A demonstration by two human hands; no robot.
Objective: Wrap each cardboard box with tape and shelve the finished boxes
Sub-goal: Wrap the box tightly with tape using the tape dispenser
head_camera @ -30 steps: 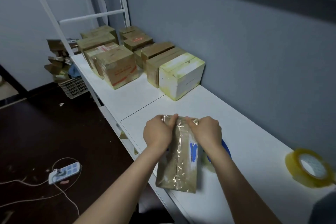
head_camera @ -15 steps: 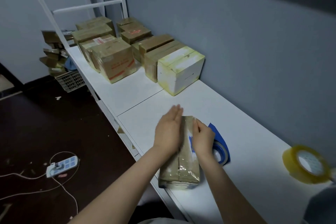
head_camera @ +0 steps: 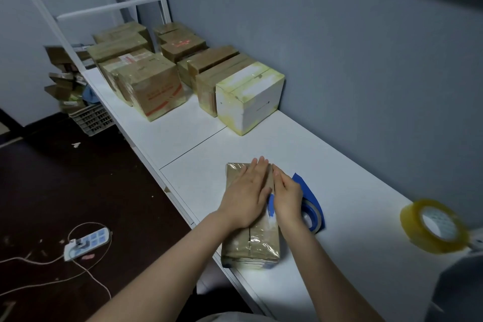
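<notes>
I see a power strip (head_camera: 86, 243) on the floor at left, and taped boxes (head_camera: 149, 86) at the far-left end of the bench (head_camera: 352, 178). The cardboard box (head_camera: 251, 248) lies at the front edge. My left hand (head_camera: 248, 193) is flat on its top, and my right hand (head_camera: 286, 196) presses its right side w/ straight fingers. A blue tape dispenser (head_camera: 312, 206) is just beside it, and a tape roll (head_camera: 431, 227) is further right.

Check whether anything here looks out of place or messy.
The wrapped box under the left hand and right hand sits with its near corner at the front edge of the table, maybe overhanging. On the floor, a power strip lies amid loose looping cable and small scraps.
</notes>
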